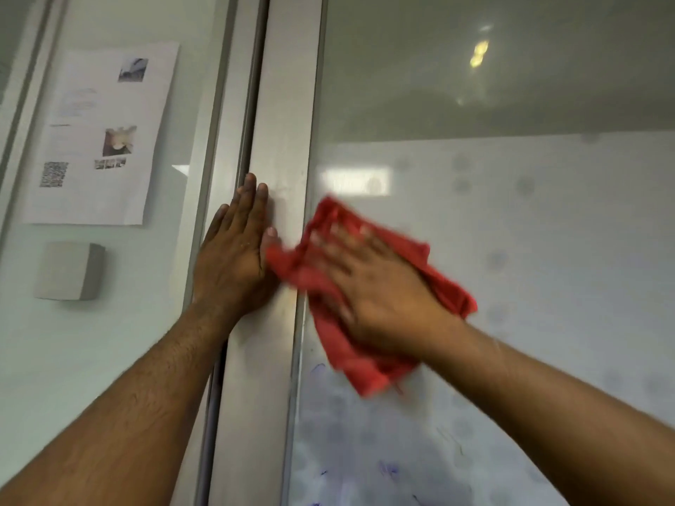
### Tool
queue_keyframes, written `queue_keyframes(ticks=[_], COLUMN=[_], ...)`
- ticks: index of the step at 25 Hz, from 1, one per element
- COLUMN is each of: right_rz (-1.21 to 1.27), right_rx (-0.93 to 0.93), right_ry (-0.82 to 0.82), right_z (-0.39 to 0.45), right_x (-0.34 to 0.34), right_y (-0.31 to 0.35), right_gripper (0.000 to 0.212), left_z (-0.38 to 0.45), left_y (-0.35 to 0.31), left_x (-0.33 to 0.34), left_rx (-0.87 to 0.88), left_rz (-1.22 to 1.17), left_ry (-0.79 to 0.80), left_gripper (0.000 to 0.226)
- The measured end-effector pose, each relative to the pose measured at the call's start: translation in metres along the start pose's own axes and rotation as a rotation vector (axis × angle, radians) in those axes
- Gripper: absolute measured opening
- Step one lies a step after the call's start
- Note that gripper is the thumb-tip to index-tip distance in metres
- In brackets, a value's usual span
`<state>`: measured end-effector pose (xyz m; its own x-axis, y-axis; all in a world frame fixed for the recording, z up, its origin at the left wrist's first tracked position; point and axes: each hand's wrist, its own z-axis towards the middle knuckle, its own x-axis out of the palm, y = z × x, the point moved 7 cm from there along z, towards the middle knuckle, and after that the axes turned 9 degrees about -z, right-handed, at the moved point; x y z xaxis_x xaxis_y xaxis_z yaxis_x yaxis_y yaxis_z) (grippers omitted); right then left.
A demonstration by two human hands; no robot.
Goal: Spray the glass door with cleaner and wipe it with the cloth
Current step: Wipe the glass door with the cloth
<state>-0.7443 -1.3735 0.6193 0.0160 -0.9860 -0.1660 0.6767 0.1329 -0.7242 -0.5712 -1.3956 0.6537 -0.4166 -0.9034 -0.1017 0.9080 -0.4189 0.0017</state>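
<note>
The glass door (511, 220) fills the right half of the view, frosted in its lower part with faint round spots and blue marks near the bottom. My right hand (380, 286) lies flat on a red cloth (449, 286) and presses it against the glass beside the door's metal frame (281, 140); both are blurred. My left hand (235, 253) rests flat on the frame, fingers together, holding nothing. No spray bottle is in view.
Left of the frame is a fixed glass panel with a printed paper sheet (98, 136) taped on it. Below it hangs a small grey box (69, 270). A dark gap runs along the frame's left edge.
</note>
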Motion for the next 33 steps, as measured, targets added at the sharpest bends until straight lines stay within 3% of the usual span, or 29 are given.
queue_keyframes(ticks=[2,3,5,7,9,13,15,17,19,21,23,24,28,30,31,33], right_rz=[0.029,0.012,-0.062,-0.129,-0.096,-0.005,0.037,0.064,0.027,-0.031,-0.042,-0.016,0.073,0.08,0.089,0.072], right_rx=[-0.205,-0.213,0.035,0.365,0.426,0.138,-0.102,-0.284,-0.116,0.279,0.543,0.546,0.073,-0.156,-0.19,0.038], right_ry=[0.012,-0.048,-0.121,-0.093,-0.095,-0.085,0.016,0.079,0.022,-0.088,-0.14,-0.131,0.003,0.11,0.084,-0.018], right_z=[-0.039,-0.036,-0.002,0.039,0.062,0.002,-0.061,-0.097,-0.08,-0.044,-0.023,-0.02,-0.073,-0.116,-0.125,-0.118], right_x=[-0.008,-0.017,-0.032,-0.036,-0.026,0.005,0.018,0.017,0.007,-0.014,-0.02,-0.013,0.023,0.022,0.018,0.002], right_y=[0.009,-0.016,-0.086,-0.135,-0.113,0.013,0.085,0.089,0.025,-0.049,-0.062,-0.043,0.102,0.128,0.111,0.03], right_gripper=[0.055,0.052,0.052,0.061,0.065,0.062,0.059,0.056,0.057,0.057,0.058,0.059,0.062,0.06,0.059,0.06], left_z=[-0.002,-0.003,-0.002,-0.003,-0.002,-0.004,-0.008,-0.013,-0.019,-0.022,-0.022,-0.022,-0.029,-0.039,-0.044,-0.052], left_y=[-0.001,-0.002,-0.002,-0.001,-0.001,-0.001,-0.002,-0.004,-0.009,-0.012,-0.013,-0.012,-0.009,-0.013,-0.015,-0.02], left_x=[-0.003,-0.004,-0.003,-0.002,-0.003,-0.002,0.001,0.006,0.01,0.013,0.012,0.011,0.007,0.012,0.014,0.017], left_rx=[-0.001,0.006,0.014,0.013,0.01,-0.009,-0.02,-0.02,-0.017,-0.017,-0.017,-0.019,-0.03,-0.041,-0.048,-0.046], left_rz=[-0.056,-0.063,-0.063,-0.062,-0.063,-0.044,0.007,0.063,0.098,0.108,0.083,0.057,0.011,0.073,0.095,0.126], left_ry=[-0.009,-0.011,0.004,0.015,0.008,0.015,0.038,0.064,0.073,0.069,0.067,0.062,0.092,0.159,0.17,0.168], left_gripper=[0.063,0.063,0.062,0.061,0.061,0.062,0.065,0.067,0.068,0.068,0.067,0.066,0.065,0.068,0.069,0.071])
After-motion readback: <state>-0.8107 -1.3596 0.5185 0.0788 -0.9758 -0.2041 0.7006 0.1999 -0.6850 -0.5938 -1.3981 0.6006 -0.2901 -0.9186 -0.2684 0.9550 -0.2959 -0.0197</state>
